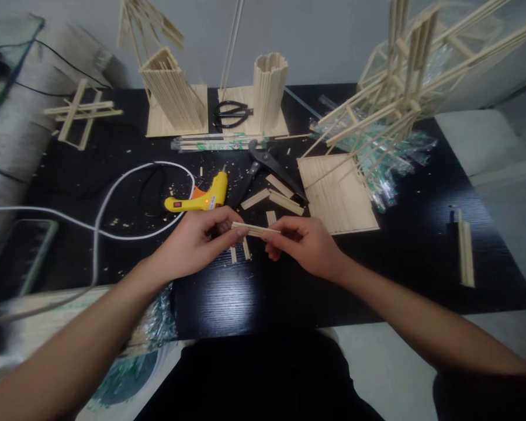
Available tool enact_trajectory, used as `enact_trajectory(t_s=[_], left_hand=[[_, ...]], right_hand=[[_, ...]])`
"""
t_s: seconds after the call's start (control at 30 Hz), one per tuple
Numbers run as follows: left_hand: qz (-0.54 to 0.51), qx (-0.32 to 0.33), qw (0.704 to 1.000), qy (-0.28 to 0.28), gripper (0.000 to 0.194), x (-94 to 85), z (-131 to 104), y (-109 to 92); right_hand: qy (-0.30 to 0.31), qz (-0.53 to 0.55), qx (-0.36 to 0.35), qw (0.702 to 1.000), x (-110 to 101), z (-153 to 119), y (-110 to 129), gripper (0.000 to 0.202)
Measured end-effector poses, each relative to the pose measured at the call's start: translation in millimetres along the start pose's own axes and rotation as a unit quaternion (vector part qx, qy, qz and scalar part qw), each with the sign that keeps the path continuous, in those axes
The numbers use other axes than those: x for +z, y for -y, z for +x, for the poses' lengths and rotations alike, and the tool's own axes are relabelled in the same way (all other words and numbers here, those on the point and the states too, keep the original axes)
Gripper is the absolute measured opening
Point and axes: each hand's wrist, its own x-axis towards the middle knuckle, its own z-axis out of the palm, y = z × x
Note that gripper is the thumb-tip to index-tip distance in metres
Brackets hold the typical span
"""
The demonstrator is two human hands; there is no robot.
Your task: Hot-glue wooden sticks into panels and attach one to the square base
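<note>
Between my two hands, above the black table, is a short strip of thin wooden sticks [256, 230] lying side by side. My left hand [201, 237] pinches its left end between thumb and fingers. At the other end, the thumb and fingers of my right hand [307, 242] grip it too. Under and behind the hands lie several short stick pieces [284, 203]. A yellow glue gun [199, 197] rests just beyond my left hand, its nozzle pointing up and to the right. Black-handled pliers [267, 164] lie open behind the pieces.
Two stick towers, one slanted [173, 93] and one upright [269, 93], stand at the back on wooden bases. Black scissors [232, 114] lie between them. A stick frame [390, 111] rises at right beside its flat panel [337, 193]. A white cord [100, 216] loops across the left.
</note>
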Motion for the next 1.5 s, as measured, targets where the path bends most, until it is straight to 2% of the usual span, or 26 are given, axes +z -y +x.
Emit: enact_trajectory(t_s=[0.83, 1.03, 1.17, 1.5], left_hand=[[0.013, 0.026, 0.999, -0.046, 0.021, -0.9, -0.3, -1.8], [0.019, 0.033, 0.998, -0.053, 0.021, -0.2, -0.6, -3.4], [0.048, 0.053, 0.996, -0.055, 0.023, 0.2, -1.6, -1.2], [0.094, 0.105, 0.989, -0.046, 0.021, 2.7, -0.7, -2.7]], right_hand=[[0.002, 0.037, 0.012, 0.999, -1.7, 0.3, 4.4, 0.024], [0.010, 0.068, 0.028, 0.997, -2.8, 3.2, 3.4, 0.030], [0.007, 0.086, 0.036, 0.996, -2.0, 4.7, 2.1, 0.034], [0.017, 0.115, 0.045, 0.992, -2.2, 5.3, -0.4, 0.024]])
